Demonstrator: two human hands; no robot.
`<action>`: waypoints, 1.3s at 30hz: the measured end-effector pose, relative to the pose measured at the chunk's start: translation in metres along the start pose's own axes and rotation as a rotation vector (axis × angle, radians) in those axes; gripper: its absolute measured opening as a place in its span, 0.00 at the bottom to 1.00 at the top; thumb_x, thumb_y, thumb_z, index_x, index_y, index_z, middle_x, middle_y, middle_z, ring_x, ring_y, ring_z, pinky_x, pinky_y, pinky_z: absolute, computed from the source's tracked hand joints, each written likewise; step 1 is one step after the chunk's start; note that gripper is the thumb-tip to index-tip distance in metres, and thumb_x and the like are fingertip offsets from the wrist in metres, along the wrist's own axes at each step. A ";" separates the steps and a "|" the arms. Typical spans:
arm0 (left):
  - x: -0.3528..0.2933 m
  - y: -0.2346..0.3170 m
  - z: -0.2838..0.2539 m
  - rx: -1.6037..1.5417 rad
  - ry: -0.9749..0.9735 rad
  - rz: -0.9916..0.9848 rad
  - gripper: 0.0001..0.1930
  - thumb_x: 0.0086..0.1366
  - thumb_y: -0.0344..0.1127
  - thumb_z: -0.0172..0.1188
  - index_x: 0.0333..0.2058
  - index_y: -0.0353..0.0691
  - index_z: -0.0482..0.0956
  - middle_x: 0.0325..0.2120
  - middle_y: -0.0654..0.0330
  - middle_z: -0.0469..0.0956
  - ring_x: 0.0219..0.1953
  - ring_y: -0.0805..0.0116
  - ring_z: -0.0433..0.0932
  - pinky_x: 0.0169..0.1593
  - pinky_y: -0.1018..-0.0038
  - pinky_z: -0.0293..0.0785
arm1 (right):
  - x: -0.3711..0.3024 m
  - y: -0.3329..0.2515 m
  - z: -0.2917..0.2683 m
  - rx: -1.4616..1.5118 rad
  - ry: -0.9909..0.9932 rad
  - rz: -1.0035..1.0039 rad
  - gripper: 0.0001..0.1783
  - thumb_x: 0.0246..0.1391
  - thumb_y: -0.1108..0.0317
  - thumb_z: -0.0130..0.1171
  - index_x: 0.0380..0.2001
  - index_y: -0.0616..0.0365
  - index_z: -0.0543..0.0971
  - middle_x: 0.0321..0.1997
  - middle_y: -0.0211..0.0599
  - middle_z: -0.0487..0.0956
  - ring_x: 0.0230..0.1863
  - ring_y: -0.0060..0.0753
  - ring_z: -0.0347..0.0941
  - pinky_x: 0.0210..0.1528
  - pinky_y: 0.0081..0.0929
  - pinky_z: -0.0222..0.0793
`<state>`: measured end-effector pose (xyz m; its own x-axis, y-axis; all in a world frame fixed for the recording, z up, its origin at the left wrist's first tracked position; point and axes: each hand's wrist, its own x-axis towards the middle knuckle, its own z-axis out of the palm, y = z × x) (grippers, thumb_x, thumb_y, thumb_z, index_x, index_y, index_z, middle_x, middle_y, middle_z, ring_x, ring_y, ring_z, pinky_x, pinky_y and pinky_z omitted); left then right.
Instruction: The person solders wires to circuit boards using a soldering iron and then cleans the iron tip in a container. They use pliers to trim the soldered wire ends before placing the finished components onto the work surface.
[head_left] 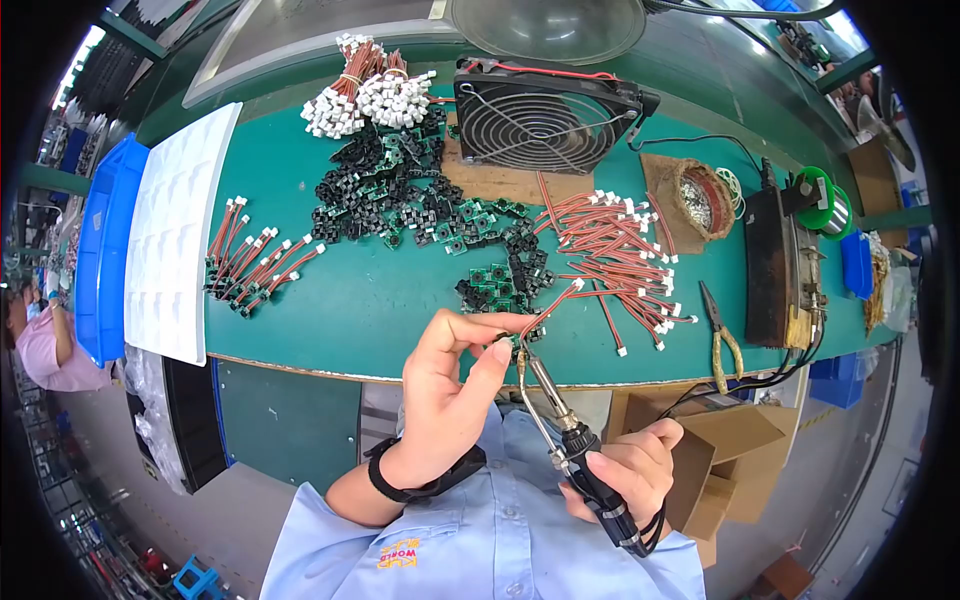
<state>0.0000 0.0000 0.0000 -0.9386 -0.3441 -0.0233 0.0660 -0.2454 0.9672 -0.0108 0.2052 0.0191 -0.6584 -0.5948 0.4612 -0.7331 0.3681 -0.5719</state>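
My right hand (632,473) is wrapped round a black-handled soldering iron (590,470) with a thin metal tube running beside its tip. The tip points up and left and meets a small green circuit board (512,345), which my left hand (452,375) pinches between thumb and fingers. A red-brown cable with a white connector (553,308) runs from the board toward the upper right. Fingers cover much of the board. Just beyond lie loose small boards with black parts (487,288), and to their right a spread of loose connector cables (625,262).
A black fan (545,118) stands at the back. Pliers (720,338), a soldering station (775,265), a green solder spool (822,203) and a tip-cleaning pot (703,203) sit right. At left are wired boards (258,270), a white tray (172,240) and a blue bin (103,250).
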 end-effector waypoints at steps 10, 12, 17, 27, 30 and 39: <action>0.002 -0.001 0.011 -0.012 -0.026 0.024 0.04 0.62 0.22 0.50 0.33 0.35 0.65 0.40 0.48 0.77 0.41 0.71 0.74 0.45 0.75 0.69 | 0.000 -0.002 -0.006 -0.019 0.025 0.028 0.23 0.28 0.64 0.70 0.36 0.48 0.79 0.25 0.18 0.75 0.23 0.19 0.67 0.33 0.22 0.51; 0.002 -0.001 0.011 -0.010 -0.026 0.027 0.04 0.62 0.22 0.50 0.33 0.35 0.65 0.40 0.48 0.77 0.42 0.71 0.74 0.45 0.75 0.69 | 0.000 -0.002 -0.006 -0.020 0.028 0.024 0.23 0.28 0.64 0.70 0.36 0.48 0.79 0.25 0.18 0.75 0.23 0.19 0.67 0.33 0.22 0.51; 0.001 0.000 0.011 -0.028 -0.021 0.026 0.04 0.62 0.22 0.50 0.33 0.35 0.65 0.40 0.48 0.76 0.42 0.70 0.74 0.45 0.75 0.69 | -0.001 -0.002 -0.006 -0.030 0.029 0.016 0.23 0.28 0.63 0.71 0.36 0.48 0.78 0.25 0.18 0.76 0.22 0.19 0.67 0.33 0.22 0.51; 0.002 0.004 0.012 0.008 -0.006 0.035 0.04 0.62 0.22 0.49 0.33 0.35 0.65 0.41 0.48 0.76 0.44 0.67 0.74 0.48 0.73 0.68 | -0.002 -0.003 -0.003 -0.043 0.026 0.003 0.22 0.30 0.62 0.70 0.35 0.47 0.79 0.24 0.18 0.76 0.22 0.19 0.67 0.34 0.22 0.52; 0.002 0.005 0.013 0.004 -0.009 0.041 0.04 0.62 0.22 0.49 0.33 0.35 0.65 0.41 0.48 0.76 0.45 0.66 0.74 0.49 0.73 0.68 | -0.004 -0.002 -0.002 -0.042 0.039 0.002 0.22 0.31 0.62 0.70 0.35 0.46 0.78 0.24 0.18 0.76 0.22 0.19 0.67 0.35 0.22 0.52; 0.002 0.008 0.015 -0.005 -0.016 0.047 0.03 0.62 0.22 0.49 0.34 0.35 0.65 0.41 0.47 0.76 0.46 0.64 0.74 0.51 0.71 0.67 | -0.009 -0.003 -0.006 -0.053 -0.023 0.000 0.29 0.30 0.61 0.72 0.40 0.47 0.73 0.22 0.22 0.75 0.24 0.26 0.68 0.36 0.32 0.52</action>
<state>-0.0063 0.0110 0.0116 -0.9398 -0.3408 0.0264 0.1120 -0.2339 0.9658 -0.0040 0.2134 0.0203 -0.6547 -0.6110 0.4451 -0.7416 0.4051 -0.5347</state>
